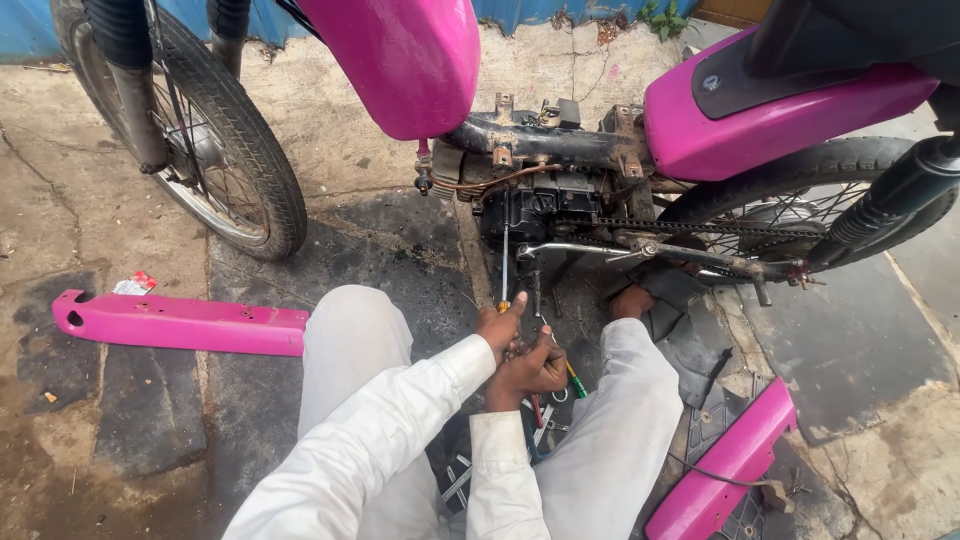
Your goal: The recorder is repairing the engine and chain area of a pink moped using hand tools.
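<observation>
Hands (520, 350) round slim steel screwdriver (505, 262)

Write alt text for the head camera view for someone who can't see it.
A person in white sleeves sits on the ground, left hand holding a screwdriver upright at the engine of a stripped pink motorcycle, right hand close below it. Two detached pink panels, one long and one curved, lie on the concrete either side.

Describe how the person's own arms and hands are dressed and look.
Both arms wear long white sleeves of plain cloth, creased, each ending in a buttoned-style cuff at the wrist. The left hand and right hand are bare: no gloves, rings or watch show. No markings appear on the sleeves.
</observation>
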